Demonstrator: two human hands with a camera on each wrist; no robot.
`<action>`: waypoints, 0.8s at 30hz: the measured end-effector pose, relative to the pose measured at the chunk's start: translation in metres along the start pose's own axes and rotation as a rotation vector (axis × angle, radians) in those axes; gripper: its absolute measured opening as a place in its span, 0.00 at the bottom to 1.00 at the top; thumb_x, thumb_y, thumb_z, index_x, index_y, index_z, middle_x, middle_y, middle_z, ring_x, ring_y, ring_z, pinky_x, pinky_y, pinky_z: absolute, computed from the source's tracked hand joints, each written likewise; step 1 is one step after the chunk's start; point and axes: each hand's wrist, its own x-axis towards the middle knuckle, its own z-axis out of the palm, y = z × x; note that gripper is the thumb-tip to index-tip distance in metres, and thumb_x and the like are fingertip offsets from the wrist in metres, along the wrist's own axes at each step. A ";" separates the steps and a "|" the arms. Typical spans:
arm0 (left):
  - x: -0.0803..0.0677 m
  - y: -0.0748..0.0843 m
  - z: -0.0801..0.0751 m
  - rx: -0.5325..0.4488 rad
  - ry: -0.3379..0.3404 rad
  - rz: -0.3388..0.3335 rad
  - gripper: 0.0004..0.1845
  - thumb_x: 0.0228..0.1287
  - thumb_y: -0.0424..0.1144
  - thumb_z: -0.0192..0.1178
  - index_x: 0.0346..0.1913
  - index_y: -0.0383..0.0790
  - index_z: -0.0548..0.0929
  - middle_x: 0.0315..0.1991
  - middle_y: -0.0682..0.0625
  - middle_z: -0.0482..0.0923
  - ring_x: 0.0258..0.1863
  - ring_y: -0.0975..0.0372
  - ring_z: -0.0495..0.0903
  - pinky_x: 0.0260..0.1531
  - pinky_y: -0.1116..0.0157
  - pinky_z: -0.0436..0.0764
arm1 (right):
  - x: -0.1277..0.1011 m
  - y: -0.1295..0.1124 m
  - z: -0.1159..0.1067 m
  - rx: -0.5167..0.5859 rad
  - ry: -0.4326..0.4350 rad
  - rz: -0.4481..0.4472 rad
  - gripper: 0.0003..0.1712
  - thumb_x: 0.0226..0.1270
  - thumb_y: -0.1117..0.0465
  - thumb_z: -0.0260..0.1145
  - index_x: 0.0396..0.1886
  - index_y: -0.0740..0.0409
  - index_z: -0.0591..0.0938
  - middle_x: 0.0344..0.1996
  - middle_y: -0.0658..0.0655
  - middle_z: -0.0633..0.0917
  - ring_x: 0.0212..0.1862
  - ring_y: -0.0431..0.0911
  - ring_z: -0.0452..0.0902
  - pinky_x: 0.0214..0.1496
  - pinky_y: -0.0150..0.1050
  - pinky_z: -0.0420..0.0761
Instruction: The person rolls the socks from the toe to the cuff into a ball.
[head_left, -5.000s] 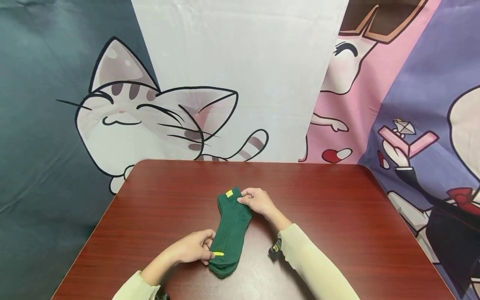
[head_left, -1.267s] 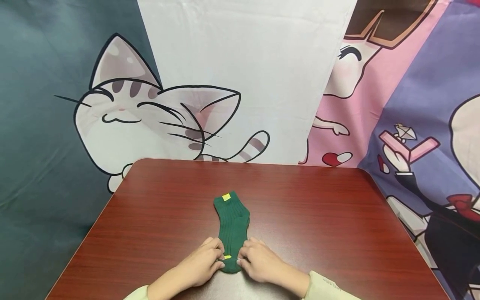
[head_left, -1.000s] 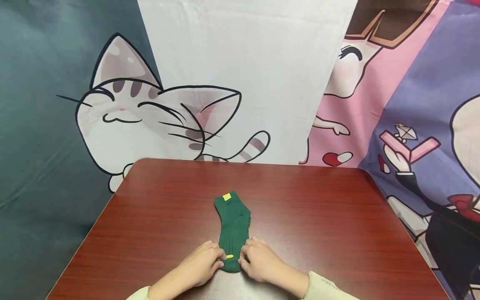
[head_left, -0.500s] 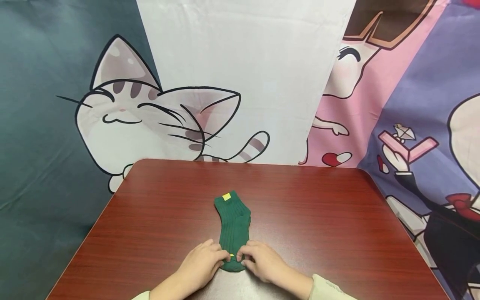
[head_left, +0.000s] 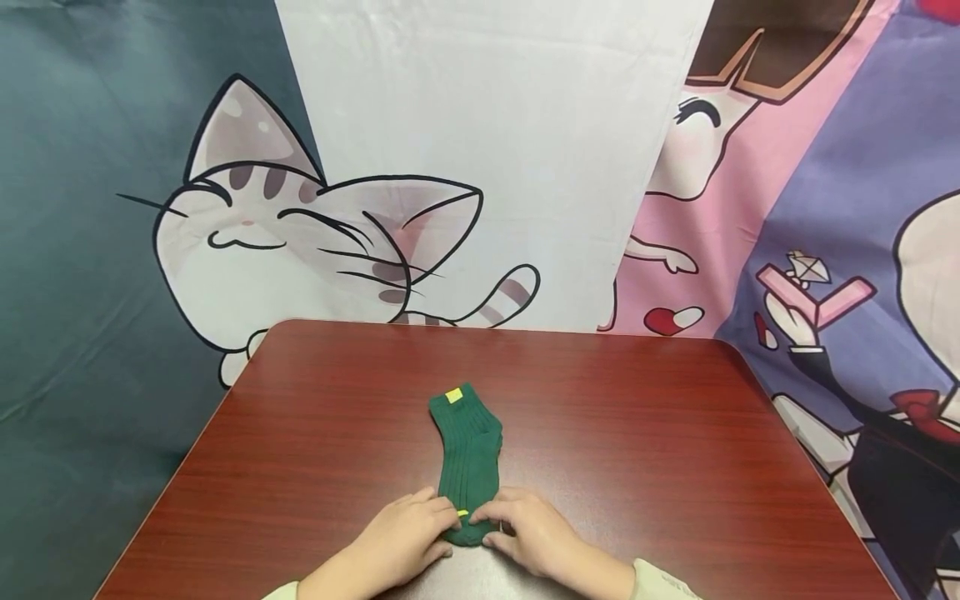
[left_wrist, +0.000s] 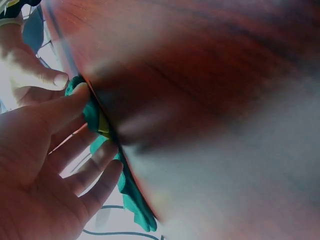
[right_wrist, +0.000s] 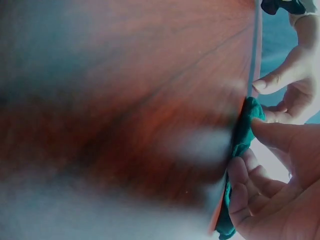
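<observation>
Green sock [head_left: 468, 454] lies flat on the red-brown table [head_left: 637, 433], near the front edge at centre, long axis running 12 to 6 o'clock. Cuff end with a yellow tag [head_left: 453, 396] sits at 12; toe end at 6, under the hands. Second small yellow mark [head_left: 462, 512] shows on the sock between the two thumbs.

Left hand [head_left: 405, 542] at about 7 o'clock of the sock, fingers curled in, thumb and fingertips pinching the toe end from its left edge. Left wrist view: thumb [left_wrist: 60, 107] on top of the green fabric, other fingers loosely bent beside it, table surface blurred.

Right hand [head_left: 528, 537] at about 5 o'clock of the sock, same posture mirrored: fingers narrow, pinching the toe end from the right edge. Right wrist view: thumb [right_wrist: 272, 137] pressed on the sock edge [right_wrist: 242, 135], remaining fingers curled below.

Hands almost touching each other over the toe. Cream sleeve [head_left: 663, 583] on the right forearm at the bottom edge.

Behind the table at 12: cartoon cat backdrop [head_left: 262, 242]
</observation>
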 end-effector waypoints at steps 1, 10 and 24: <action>0.001 0.001 0.000 0.004 0.001 -0.004 0.12 0.54 0.46 0.76 0.40 0.51 0.85 0.39 0.63 0.82 0.37 0.70 0.74 0.39 0.72 0.79 | -0.001 0.000 0.000 -0.001 0.000 0.000 0.15 0.60 0.60 0.76 0.46 0.40 0.88 0.36 0.39 0.83 0.37 0.31 0.74 0.38 0.27 0.75; 0.009 0.003 0.003 0.001 -0.057 -0.073 0.07 0.59 0.38 0.72 0.37 0.52 0.85 0.34 0.63 0.80 0.34 0.69 0.76 0.35 0.70 0.80 | 0.001 -0.002 -0.002 -0.034 -0.015 -0.010 0.15 0.57 0.57 0.79 0.45 0.41 0.90 0.35 0.38 0.82 0.35 0.30 0.70 0.35 0.23 0.72; 0.013 0.002 -0.003 -0.234 -0.086 -0.225 0.10 0.60 0.35 0.71 0.29 0.51 0.80 0.30 0.64 0.77 0.32 0.72 0.75 0.31 0.71 0.79 | 0.008 -0.003 0.002 -0.014 -0.044 0.073 0.16 0.54 0.57 0.81 0.41 0.42 0.84 0.29 0.38 0.75 0.31 0.30 0.67 0.32 0.27 0.72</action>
